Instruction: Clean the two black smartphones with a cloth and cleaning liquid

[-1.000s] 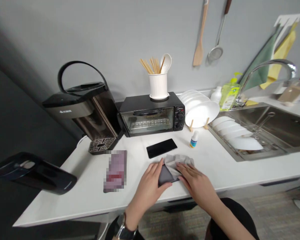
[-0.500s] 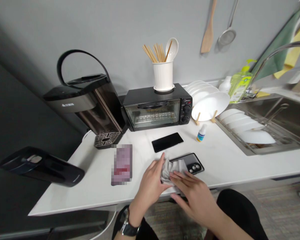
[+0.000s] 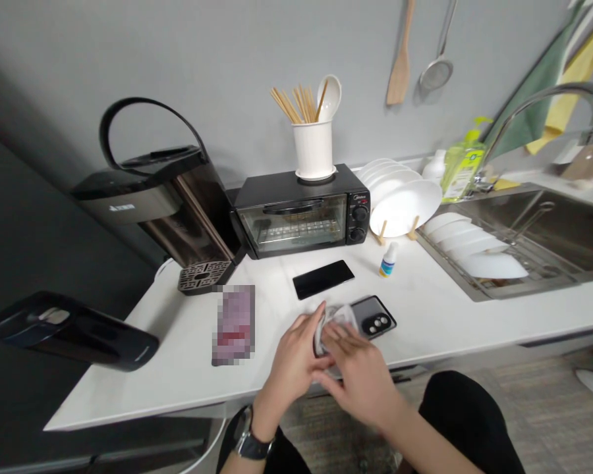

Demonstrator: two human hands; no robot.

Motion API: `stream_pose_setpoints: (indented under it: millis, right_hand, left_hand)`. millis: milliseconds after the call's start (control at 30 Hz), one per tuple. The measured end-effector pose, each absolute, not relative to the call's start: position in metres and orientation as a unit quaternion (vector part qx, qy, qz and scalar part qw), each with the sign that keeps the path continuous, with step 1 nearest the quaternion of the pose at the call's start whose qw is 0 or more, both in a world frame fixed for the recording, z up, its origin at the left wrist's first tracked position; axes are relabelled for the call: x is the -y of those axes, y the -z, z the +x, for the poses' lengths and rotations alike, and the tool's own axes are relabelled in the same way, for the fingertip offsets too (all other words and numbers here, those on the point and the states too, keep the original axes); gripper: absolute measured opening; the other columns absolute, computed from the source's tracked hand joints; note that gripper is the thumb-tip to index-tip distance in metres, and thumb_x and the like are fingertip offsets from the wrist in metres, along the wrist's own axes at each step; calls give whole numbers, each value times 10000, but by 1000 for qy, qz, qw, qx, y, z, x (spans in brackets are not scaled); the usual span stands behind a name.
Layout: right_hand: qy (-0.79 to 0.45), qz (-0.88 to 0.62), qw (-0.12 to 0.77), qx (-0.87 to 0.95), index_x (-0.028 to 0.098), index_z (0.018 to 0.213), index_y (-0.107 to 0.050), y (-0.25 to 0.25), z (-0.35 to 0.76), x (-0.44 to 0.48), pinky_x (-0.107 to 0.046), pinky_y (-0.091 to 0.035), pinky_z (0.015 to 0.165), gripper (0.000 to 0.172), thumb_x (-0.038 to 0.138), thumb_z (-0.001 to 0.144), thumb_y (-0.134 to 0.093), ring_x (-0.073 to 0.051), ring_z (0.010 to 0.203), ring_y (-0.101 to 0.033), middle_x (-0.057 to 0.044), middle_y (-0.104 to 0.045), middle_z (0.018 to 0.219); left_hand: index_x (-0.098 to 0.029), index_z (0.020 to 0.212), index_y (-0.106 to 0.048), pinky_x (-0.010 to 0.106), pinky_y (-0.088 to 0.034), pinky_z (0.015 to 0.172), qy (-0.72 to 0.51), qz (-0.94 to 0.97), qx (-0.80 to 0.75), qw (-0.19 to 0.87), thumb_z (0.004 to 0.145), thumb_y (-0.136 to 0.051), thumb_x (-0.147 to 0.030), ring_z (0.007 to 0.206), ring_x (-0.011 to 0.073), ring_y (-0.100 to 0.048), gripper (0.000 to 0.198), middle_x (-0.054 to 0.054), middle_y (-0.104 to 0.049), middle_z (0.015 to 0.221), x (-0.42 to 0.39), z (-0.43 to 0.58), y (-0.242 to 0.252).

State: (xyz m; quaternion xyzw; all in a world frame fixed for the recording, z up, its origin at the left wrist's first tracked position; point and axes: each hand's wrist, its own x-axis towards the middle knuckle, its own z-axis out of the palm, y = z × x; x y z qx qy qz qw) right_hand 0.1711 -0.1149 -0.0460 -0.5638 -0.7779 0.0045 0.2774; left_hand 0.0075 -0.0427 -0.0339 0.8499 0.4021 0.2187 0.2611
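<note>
A phone case (image 3: pixel 364 311) with a dark rim and round camera rings lies on the counter in front of me. My left hand (image 3: pixel 296 352) grips its near left end, thumb along the edge. My right hand (image 3: pixel 358 365) presses a crumpled pale grey cloth (image 3: pixel 344 317) against the left part of the case. The right fingertips are slightly blurred, and the hands and cloth cover much of the case. Just beyond lies a black phone (image 3: pixel 323 280), screen up. A small spray bottle (image 3: pixel 388 261) with a blue and yellow label stands to the right.
Behind are a toaster oven (image 3: pixel 299 220) bearing a white utensil holder (image 3: pixel 313 150), and a water dispenser (image 3: pixel 168 217). White plates (image 3: pixel 405 207) stand in a rack near the sink (image 3: pixel 548 289). At left are a dark bottle-like container (image 3: pixel 74 332) and a blurred-out purple item (image 3: pixel 234 322).
My right hand has slid left along the case with the cloth, which is bunched closer to my left hand. More of the case's grey back shows. The view has shifted slightly right.
</note>
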Motion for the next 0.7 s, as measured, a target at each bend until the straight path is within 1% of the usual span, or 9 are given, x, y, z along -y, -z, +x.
stream_pose_setpoints:
  millis: [67,133,200,233,367,467,567,633,700]
  right_hand:
    - [-48,-537,280,794,81,1390,-618,41,163,123,-482,-447,1192,663,621,1012,-548,-307,1335,-621,-173,-667,1415]
    - [-63,-525,269,805,148,1429,-595,41,175,133,-491,-417,1212,572,565,1043,-531,-275,1345,-617,-116,-668,1430]
    - [-45,-529,247,811,215,1479,-552,46,202,141,-513,-364,1241,483,473,1073,-514,-253,1378,-590,-73,-647,1463]
    - [-19,-541,239,806,223,1506,-524,50,218,143,-525,-342,1249,481,443,1078,-510,-255,1392,-577,-73,-628,1485]
    - [90,-595,222,767,170,1569,-437,64,262,137,-583,-301,1250,550,414,1080,-497,-295,1409,-557,-127,-562,1546]
    - [111,-612,235,747,88,1529,-476,68,250,123,-608,-353,1216,621,498,1062,-504,-342,1402,-556,-187,-572,1522]
    - [98,-618,265,734,12,1431,-564,64,207,113,-592,-412,1185,717,597,1018,-541,-385,1351,-595,-268,-604,1455]
    - [59,-596,285,748,12,1399,-596,58,177,113,-564,-425,1190,750,639,988,-572,-381,1336,-609,-270,-628,1424]
    - [10,-564,300,769,35,1399,-604,52,159,118,-531,-441,1191,757,660,972,-588,-355,1331,-618,-239,-649,1412]
  left_hand:
    - [-348,1622,-318,439,-547,1023,-210,843,-425,253,805,-784,-110,1189,281,-643,970,81,-655,1311,45,5,34]
    - [-361,1620,-313,448,-546,1026,-214,839,-434,249,789,-824,-127,1194,287,-644,1004,74,-658,1308,47,4,33]
    - [-374,1619,-302,463,-534,1050,-225,842,-425,246,764,-885,-174,1231,295,-629,1054,66,-661,1343,49,3,32]
    - [-380,1616,-302,470,-525,1065,-231,844,-418,244,753,-907,-196,1251,298,-618,1070,61,-662,1366,50,4,31]
    - [-388,1606,-310,475,-498,1103,-238,850,-400,245,744,-932,-247,1289,294,-590,1072,38,-657,1420,50,9,29]
    - [-377,1601,-328,472,-500,1100,-238,850,-400,248,753,-922,-263,1281,292,-591,1042,37,-659,1418,49,11,28]
    - [-368,1612,-312,456,-505,1095,-240,852,-392,252,793,-862,-213,1283,283,-587,999,44,-653,1416,48,11,30]
    - [-344,1621,-304,446,-521,1075,-230,854,-394,249,794,-799,-128,1254,281,-603,988,65,-654,1384,47,9,33]
    - [-327,1623,-313,444,-537,1052,-216,854,-409,239,765,-750,-59,1217,285,-623,999,82,-651,1346,46,7,37]
